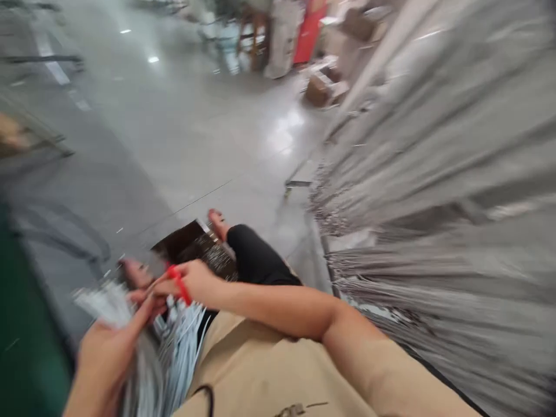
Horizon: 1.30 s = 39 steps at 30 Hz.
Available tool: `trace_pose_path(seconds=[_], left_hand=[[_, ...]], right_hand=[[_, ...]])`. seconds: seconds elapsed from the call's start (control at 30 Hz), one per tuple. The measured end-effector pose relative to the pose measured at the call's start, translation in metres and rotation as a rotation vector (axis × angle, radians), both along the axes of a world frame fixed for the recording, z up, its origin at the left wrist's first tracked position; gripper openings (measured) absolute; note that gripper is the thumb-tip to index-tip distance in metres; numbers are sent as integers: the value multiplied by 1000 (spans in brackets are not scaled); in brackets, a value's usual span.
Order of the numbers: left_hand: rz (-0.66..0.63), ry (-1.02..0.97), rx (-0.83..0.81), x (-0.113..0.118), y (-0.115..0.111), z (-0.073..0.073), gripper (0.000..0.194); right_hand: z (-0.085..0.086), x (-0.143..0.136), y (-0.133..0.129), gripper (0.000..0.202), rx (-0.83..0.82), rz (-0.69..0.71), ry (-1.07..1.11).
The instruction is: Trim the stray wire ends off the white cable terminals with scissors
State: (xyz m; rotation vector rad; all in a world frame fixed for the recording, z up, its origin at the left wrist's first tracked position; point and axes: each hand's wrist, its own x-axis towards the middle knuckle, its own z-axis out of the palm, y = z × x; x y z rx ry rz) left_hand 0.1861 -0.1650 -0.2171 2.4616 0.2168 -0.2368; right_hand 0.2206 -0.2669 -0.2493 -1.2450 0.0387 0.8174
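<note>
A bundle of thin white cords (180, 336) hangs down in front of my lap, its near ends blurred by motion. My left hand (108, 350) is closed around the bundle near its top, with the thumb stretched toward my other hand. My right hand (197, 284) meets it there, fingers bent and pressed together at the cords. A red loop (179, 285), shaped like a scissors handle, sits around the right fingers. Any blades are hidden or too smeared to make out.
At right, long grey cords (434, 278) hang in dense bunches on a rack with a foot (297, 183). A brown box or mat (182, 240) lies on the floor by my feet. A green surface (26, 324) stands at left. Cartons (319, 90) are farther back.
</note>
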Motion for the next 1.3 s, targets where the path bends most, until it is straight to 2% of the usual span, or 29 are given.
trace_pose_path(seconds=[0.03, 0.1, 0.17, 0.27, 0.43, 0.7, 0.97, 1.1, 1.2, 1.3], left_hand=[[169, 29, -101, -16, 18, -5, 37], [482, 35, -415, -34, 38, -12, 33], [630, 27, -684, -35, 46, -20, 34], [618, 55, -802, -27, 47, -26, 30], [614, 53, -821, -29, 47, -28, 24], [618, 89, -889, -29, 49, -25, 25], [680, 55, -818, -29, 47, -27, 33], [719, 13, -742, -29, 47, -29, 36], [745, -18, -718, -29, 45, -30, 36], [747, -20, -691, -29, 43, -27, 36]], right_hand=[[5, 3, 6, 34, 51, 13, 50], [2, 10, 14, 28, 107, 62, 117], [-5, 15, 19, 26, 54, 60, 128], [-5, 17, 20, 23, -11, 79, 74], [5, 20, 19, 19, -42, 99, 110], [-5, 19, 25, 18, 51, 114, 136], [1, 20, 27, 12, -110, 88, 25], [-2, 19, 27, 13, -68, 71, 100], [-6, 18, 27, 22, -17, 87, 134], [-8, 15, 26, 17, -100, 75, 81]])
